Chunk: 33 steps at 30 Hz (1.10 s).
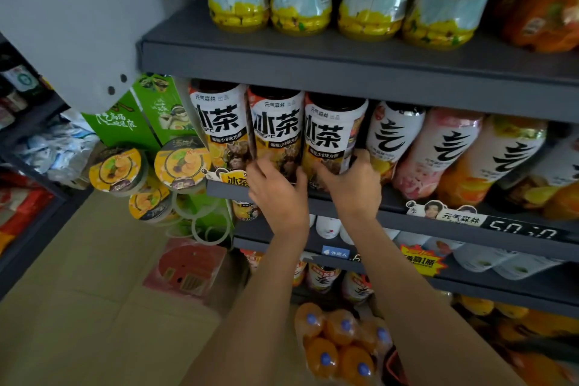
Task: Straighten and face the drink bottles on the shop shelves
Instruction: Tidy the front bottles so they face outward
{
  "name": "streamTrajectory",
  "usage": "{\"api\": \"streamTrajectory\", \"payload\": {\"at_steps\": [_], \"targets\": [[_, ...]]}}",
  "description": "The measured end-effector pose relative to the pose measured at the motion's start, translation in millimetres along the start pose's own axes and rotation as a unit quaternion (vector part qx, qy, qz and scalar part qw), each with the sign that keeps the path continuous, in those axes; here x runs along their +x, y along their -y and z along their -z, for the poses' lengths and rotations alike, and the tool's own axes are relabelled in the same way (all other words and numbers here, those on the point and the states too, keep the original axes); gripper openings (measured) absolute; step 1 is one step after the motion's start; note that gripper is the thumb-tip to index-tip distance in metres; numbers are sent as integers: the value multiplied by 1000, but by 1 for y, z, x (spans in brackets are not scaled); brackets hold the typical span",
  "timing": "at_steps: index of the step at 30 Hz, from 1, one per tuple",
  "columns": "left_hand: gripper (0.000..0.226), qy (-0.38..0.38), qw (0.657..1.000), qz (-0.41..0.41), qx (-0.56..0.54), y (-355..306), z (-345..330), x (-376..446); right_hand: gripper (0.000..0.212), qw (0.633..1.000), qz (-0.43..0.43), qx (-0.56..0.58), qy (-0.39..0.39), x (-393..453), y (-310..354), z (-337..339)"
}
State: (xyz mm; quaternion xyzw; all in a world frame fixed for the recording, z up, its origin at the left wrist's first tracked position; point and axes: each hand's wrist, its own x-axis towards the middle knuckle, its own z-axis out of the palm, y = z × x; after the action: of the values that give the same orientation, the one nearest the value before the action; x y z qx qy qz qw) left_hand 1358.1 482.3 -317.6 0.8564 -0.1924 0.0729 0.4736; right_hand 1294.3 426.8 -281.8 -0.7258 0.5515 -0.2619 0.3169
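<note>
- Head view: we find the left hand [277, 194] curled around the base of the middle iced-tea bottle [275, 131], fingers wrapped on its left side.
- The right hand [351, 180] grips the base of the right iced-tea bottle [333, 135], thumb on its right flank.
- Both bottles stand on the middle shelf [438, 216], touching one another, a third iced-tea bottle [221, 125] just left.
- We note white labels with bold black characters, facing outward; dark caps.

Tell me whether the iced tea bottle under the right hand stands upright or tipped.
Upright: the third iced tea bottle stands level with its neighbours, label facing out, right hand around its base.
</note>
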Motion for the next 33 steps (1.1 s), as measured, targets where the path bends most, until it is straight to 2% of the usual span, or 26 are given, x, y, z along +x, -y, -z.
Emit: {"api": "streamTrajectory", "payload": {"at_steps": [3,5,8,11,14,17,23,26,28,30,33], "targets": [[45,28,997,-60,-31,-15,-14,-33,47,992,32,35,-113,-3,-22,32],[48,45,996,-42,-56,-28,-23,-43,43,988,37,7,-147,1,-31,49],[42,55,992,-7,-109,-40,-29,-51,47,990,36,-92,-104,15,-34,48],[34,109,987,-49,-107,-36,-31,-60,49,995,-11,-82,-59,25,-28,37],[50,199,973,-69,-94,-33,-37,-63,50,996,-21,-60,-58,28,-28,36],[64,249,961,-89,-79,-39,-46,-63,51,997,15,-56,-53,24,-38,42],[67,228,966,-84,-86,-49,-62,-58,40,997,71,-21,-14,29,-55,58],[69,225,971,-54,-57,-55,-63,-60,29,992,58,20,-108,22,-78,84],[68,219,973,-51,-42,-58,-63,-62,31,990,27,-19,-134,22,-91,95],[68,218,974,-52,-35,-60,-64,-62,42,995,1,-63,-75,29,-96,92],[68,217,974,-59,-13,-60,-63,-61,55,998,-35,-28,-32,39,-89,80]]}}
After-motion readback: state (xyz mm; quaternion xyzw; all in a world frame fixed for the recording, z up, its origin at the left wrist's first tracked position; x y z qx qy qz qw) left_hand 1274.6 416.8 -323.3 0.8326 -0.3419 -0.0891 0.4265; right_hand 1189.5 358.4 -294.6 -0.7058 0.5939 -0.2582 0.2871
